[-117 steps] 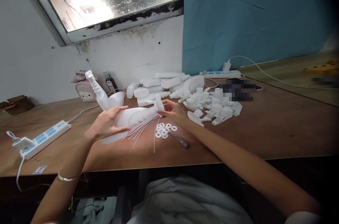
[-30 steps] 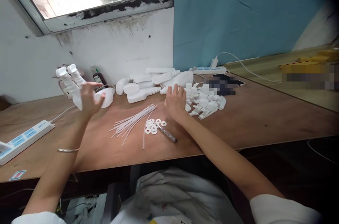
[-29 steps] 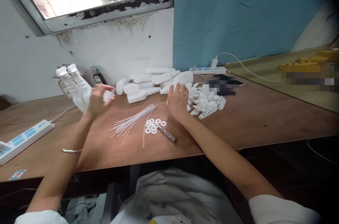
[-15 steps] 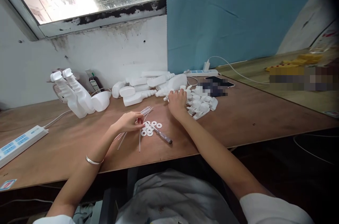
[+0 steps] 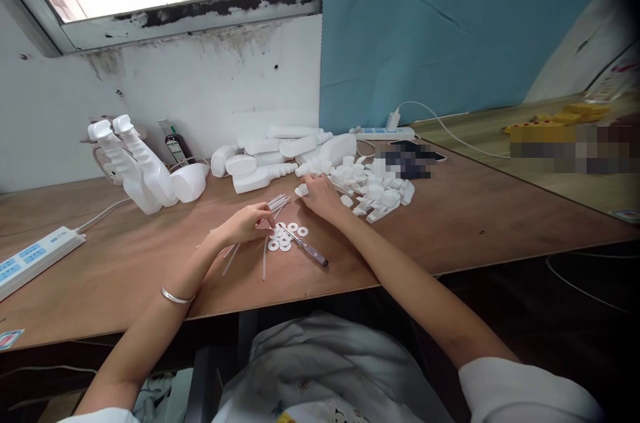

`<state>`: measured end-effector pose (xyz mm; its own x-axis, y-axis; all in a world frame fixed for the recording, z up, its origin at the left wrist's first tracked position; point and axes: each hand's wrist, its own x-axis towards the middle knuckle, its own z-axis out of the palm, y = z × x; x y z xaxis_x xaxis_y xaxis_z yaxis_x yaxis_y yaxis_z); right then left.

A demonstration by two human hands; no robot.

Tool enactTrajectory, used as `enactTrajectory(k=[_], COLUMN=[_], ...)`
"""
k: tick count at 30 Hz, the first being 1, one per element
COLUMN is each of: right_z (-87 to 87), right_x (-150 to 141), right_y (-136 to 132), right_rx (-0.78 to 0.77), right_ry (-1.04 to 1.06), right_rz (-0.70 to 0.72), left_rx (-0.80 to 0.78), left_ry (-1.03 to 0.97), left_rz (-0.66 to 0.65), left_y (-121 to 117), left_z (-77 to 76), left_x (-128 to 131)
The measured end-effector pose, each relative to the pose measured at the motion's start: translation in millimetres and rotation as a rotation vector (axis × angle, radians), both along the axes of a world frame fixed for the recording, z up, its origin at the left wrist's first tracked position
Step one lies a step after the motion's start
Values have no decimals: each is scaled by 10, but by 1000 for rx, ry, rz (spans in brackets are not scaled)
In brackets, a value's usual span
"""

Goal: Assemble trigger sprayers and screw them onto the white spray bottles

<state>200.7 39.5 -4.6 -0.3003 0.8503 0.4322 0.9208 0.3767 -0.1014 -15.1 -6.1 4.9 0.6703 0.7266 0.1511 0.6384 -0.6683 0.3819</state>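
Observation:
My left hand (image 5: 250,222) is curled, with thumb and fingers close together, at the left edge of a small pile of white ring washers (image 5: 285,244). Whatever its fingertips pinch is too small to make out. Thin clear tubes (image 5: 278,202) lie partly beneath that hand. Across the washers rests a screwdriver (image 5: 314,253) with a see-through handle. My right hand (image 5: 320,195) is closed on a white plastic spray head (image 5: 301,190), mostly covered by the fingers. Just right of it spreads a heap of similar white spray heads (image 5: 383,196).
White bottles (image 5: 257,182) lie piled against the wall. Two more bottles (image 5: 143,176) lean at the left beside a dark bottle (image 5: 176,145). Power strips (image 5: 37,256) sit at left and back, and a phone (image 5: 425,151) at the right rear. The table's front edge (image 5: 310,296) is near me.
My right hand has drawn left and a little toward me from the heap with a white spray head. My left hand stays by the washers. The view has shifted slightly.

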Motion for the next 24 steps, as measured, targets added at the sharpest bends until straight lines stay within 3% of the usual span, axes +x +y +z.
enactTrajectory(k=[3, 7, 12, 24], right_z=[-39, -115, -212, -240], right_x=[-85, -222, -340, -383], right_y=[-24, -106, -190, -248], right_rx=[10, 17, 43, 146], right_ry=[110, 329, 387, 459], right_rz=[126, 318, 551, 553], left_rx=[76, 193, 115, 1], left_ry=[-130, -402, -607, -594], left_rz=[67, 292, 387, 395], left_y=[19, -16, -72, -50], left_z=[22, 77, 77, 1], left_x=[-27, 0, 93, 96])
